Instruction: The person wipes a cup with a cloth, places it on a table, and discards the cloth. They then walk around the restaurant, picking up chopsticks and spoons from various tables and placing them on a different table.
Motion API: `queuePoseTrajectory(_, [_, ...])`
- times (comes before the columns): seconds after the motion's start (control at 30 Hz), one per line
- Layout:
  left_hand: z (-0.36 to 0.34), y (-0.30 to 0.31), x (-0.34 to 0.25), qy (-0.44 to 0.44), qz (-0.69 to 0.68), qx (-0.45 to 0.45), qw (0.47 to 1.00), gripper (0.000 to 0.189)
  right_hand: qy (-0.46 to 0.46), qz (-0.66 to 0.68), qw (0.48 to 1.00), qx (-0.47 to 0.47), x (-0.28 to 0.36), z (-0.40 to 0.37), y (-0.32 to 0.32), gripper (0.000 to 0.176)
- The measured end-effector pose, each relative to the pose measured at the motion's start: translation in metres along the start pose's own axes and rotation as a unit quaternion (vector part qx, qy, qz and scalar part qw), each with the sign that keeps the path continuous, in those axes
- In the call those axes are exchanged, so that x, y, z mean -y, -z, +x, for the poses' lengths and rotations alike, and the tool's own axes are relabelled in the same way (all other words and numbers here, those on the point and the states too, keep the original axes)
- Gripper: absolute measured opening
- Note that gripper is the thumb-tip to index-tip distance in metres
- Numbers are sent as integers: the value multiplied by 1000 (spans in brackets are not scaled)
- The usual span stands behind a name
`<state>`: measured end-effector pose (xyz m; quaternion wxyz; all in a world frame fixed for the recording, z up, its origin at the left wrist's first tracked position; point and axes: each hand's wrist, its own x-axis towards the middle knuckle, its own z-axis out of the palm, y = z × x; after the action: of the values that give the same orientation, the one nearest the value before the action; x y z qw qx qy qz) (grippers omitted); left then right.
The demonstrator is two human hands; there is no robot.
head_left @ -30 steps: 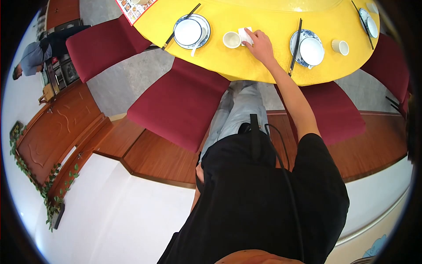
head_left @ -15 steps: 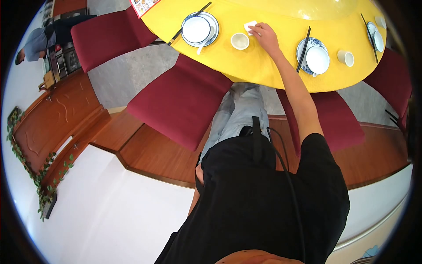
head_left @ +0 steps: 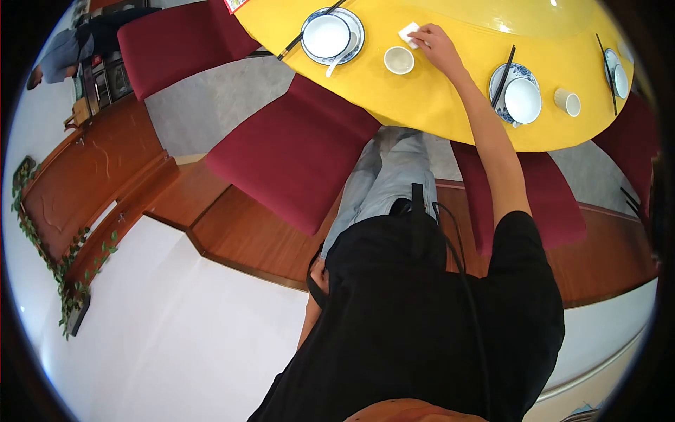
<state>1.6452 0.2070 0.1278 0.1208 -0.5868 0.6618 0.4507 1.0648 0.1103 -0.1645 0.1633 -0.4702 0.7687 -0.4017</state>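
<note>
My right hand (head_left: 437, 48) pinches a small white tissue (head_left: 408, 34) on the yellow tablecloth (head_left: 450, 105). Just below and left of the tissue stands a white cup (head_left: 399, 60). Further left, a white bowl (head_left: 325, 36) sits on a blue-patterned plate, with a white spoon (head_left: 342, 60) and black chopsticks across the plate. To the right of my hand is another bowl (head_left: 522, 100) on a patterned plate with chopsticks (head_left: 503, 77). My left hand (head_left: 320, 275) hangs at my side by a black strap (head_left: 314, 283), partly hidden by it; its fingers cannot be made out clearly.
Dark red chairs (head_left: 299, 151) (head_left: 534, 190) stand along the table edge on both sides of my legs. A second cup (head_left: 567, 103) and another place setting (head_left: 617, 77) are at the right. A person (head_left: 63, 56) is at the far upper left. Wooden panelling (head_left: 91, 179) runs behind.
The view has shifted slightly, so the table items appear further right. My right hand still holds the tissue near the cup. My left hand shows a little more beside the strap.
</note>
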Motion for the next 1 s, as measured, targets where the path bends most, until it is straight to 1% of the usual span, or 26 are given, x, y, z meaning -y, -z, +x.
queuePoseTrajectory(0.1, [7,1,-23,47,91,0,995,20,-24,-9,998,-51,4,-27,3,18])
queuePoseTrajectory(0.17, [9,-3,-16,70,122,-5,990,19,-49,-8,996,-69,5,-40,4,18])
queuePoseTrajectory(0.2, [14,-3,-22,81,139,-7,987,19,-51,-10,995,-85,6,-45,3,18])
queuePoseTrajectory(0.3, [14,1,-49,12,-39,-60,997,15,-55,-23,990,-129,8,-54,-2,17])
queuePoseTrajectory(0.4, [17,13,-34,-140,121,-58,981,14,-58,-40,983,-171,13,-58,-16,17])
queuePoseTrajectory(0.5, [35,56,-87,-147,222,75,961,14,-50,-67,975,-204,10,-56,-14,17])
queuePoseTrajectory(0.53, [45,78,-82,-171,240,124,948,14,-45,-77,975,-205,11,-55,-15,17])
queuePoseTrajectory(0.57, [54,101,-54,-176,211,138,952,11,-40,-83,974,-205,12,-55,-16,17])
queuePoseTrajectory(0.6, [74,111,-136,12,227,186,956,9,-42,-87,975,-202,14,-56,-15,17])
queuePoseTrajectory(0.63, [98,122,-161,-31,354,180,917,7,-45,-91,975,-200,16,-55,-14,17])
queuePoseTrajectory(0.67, [125,111,-224,-21,464,139,875,7,-48,-95,974,-199,16,-55,-14,17])
queuePoseTrajectory(0.7, [150,94,-246,-174,397,-1,901,9,-45,-95,975,-197,15,-55,-15,17])
queuePoseTrajectory(0.73, [184,75,-267,-232,357,-38,904,13,-42,-97,975,-196,14,-56,-15,17])
queuePoseTrajectory(0.77, [217,48,-288,-306,287,-57,906,21,-39,-98,975,-195,13,-56,-15,17])
queuePoseTrajectory(0.8, [244,19,-302,-335,266,-44,903,31,-43,-102,976,-189,15,-57,-15,17])
queuePoseTrajectory(0.83, [276,-8,-299,-379,290,-32,878,48,-45,-109,975,-187,17,-56,-13,18])
queuePoseTrajectory(0.87, [295,-35,-310,-353,322,-5,879,71,-48,-117,975,-184,17,-54,-11,18])
queuePoseTrajectory(0.93, [334,-76,-312,-392,318,-34,862,90,-49,-119,974,-184,18,-54,-12,18])
queuePoseTrajectory(1.0, [355,-99,-316,-386,298,-64,871,95,-53,-119,974,-184,15,-52,-10,19])
